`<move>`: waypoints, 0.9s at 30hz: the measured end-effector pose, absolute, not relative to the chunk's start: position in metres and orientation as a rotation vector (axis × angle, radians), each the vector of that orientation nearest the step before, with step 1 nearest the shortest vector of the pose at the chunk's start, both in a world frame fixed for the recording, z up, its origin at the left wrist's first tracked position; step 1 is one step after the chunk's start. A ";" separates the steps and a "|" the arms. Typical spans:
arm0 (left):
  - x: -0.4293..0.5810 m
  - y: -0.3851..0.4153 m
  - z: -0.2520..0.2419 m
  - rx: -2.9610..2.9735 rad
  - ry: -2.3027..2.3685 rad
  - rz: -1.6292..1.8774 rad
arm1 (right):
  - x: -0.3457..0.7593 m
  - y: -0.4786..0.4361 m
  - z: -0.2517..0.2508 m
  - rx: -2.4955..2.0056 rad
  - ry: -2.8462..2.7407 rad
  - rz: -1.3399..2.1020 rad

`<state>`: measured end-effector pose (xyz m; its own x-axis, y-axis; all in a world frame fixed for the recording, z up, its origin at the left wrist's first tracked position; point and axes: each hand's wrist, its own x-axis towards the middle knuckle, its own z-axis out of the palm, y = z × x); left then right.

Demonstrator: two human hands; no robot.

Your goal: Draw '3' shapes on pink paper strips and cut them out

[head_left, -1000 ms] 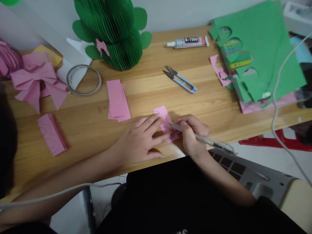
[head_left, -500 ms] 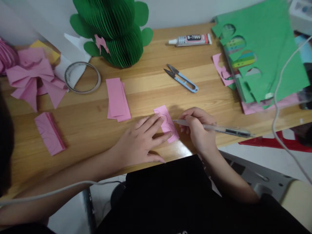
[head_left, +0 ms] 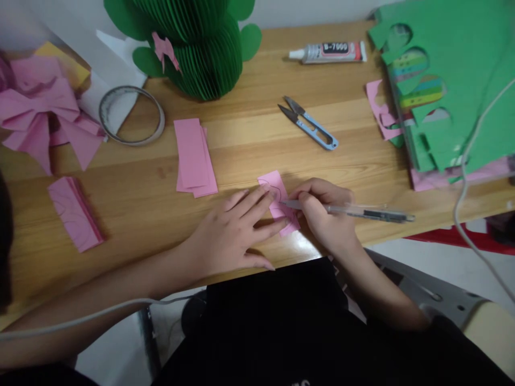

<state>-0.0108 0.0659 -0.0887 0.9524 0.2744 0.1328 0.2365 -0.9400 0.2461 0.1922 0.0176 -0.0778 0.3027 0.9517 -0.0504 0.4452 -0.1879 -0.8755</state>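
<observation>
Has brought tip of pen (head_left: 370, 214) back over central pink strip (head_left: 282, 212). Shows green honeycomb paper (head_left: 213, 67) cut off at eleven o'clock; spreads left hand (head_left: 229, 236) at eight, partly hiding strip; clasps pen in right hand (head_left: 329, 222) at three.

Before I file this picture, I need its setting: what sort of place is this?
Likely a papercraft workspace: the wooden table holds a pleated green paper ornament, blue-handled snips and a B-7000 tube.
</observation>
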 end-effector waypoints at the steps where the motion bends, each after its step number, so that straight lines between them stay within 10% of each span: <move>1: -0.011 0.066 -0.088 2.867 0.389 0.238 | 0.192 0.018 -0.077 -1.780 -1.267 0.805; 27: -0.011 0.065 -0.088 2.865 0.399 0.232 | 0.191 0.016 -0.073 -1.789 -1.273 0.757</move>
<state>-0.0108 0.0653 -0.0885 0.9501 0.2867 0.1229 0.2487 -0.9341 0.2561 0.1914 0.0156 -0.0730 0.3153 0.9487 -0.0222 0.4724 -0.1772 -0.8634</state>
